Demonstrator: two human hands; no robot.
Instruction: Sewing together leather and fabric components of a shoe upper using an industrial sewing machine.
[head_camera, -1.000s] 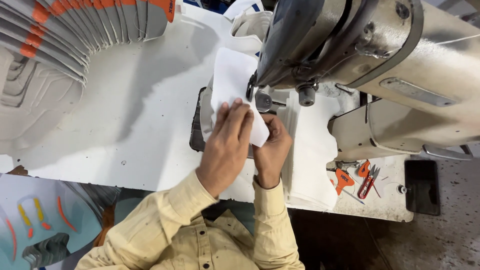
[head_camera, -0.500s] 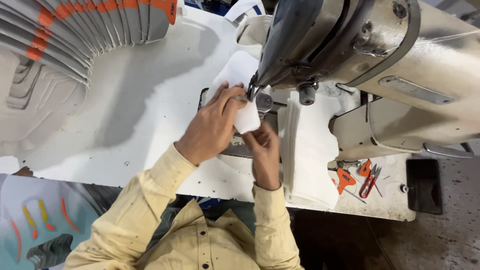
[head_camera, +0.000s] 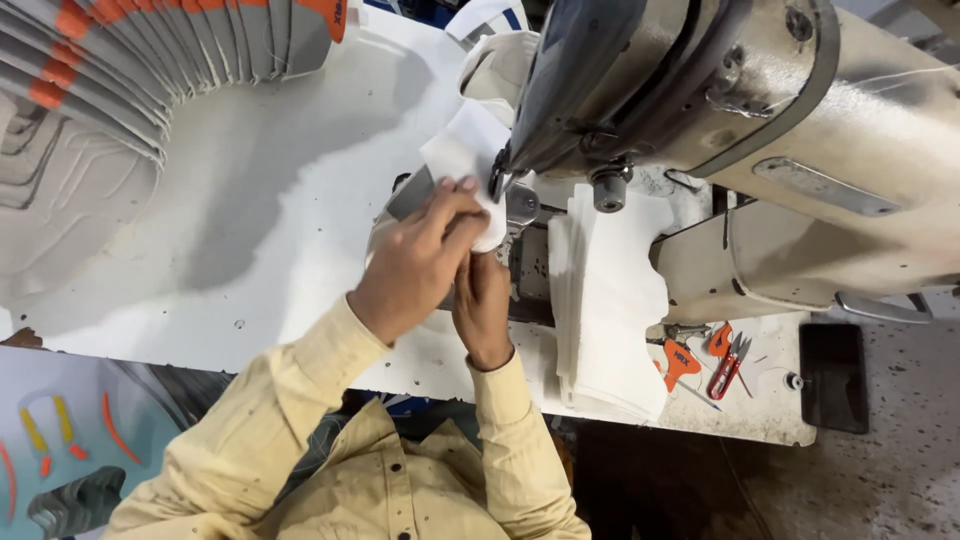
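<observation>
1. A white fabric piece (head_camera: 462, 160) is being held at the centre of the frame, under the head of the sewing machine (head_camera: 760, 110), right by the needle area.
2. The lower edge of the piece is being pinched by the left hand (head_camera: 418, 262), fingers curled over it and thumb tucked beneath.
3. The right hand (head_camera: 482, 305) is being kept just below and touching the left one, fingers pointing up toward the fabric; whether anything is being gripped by it cannot be told.
4. A stack of white cut pieces (head_camera: 608, 300) is lying just right of the hands, on the white desk (head_camera: 250, 220).
5. Red thread snips (head_camera: 728, 362) and an orange tool (head_camera: 682, 362) are resting at the lower right of the desk.
6. A fanned row of grey and orange shoe parts (head_camera: 150, 50) is being spread across the upper left of the frame.
</observation>
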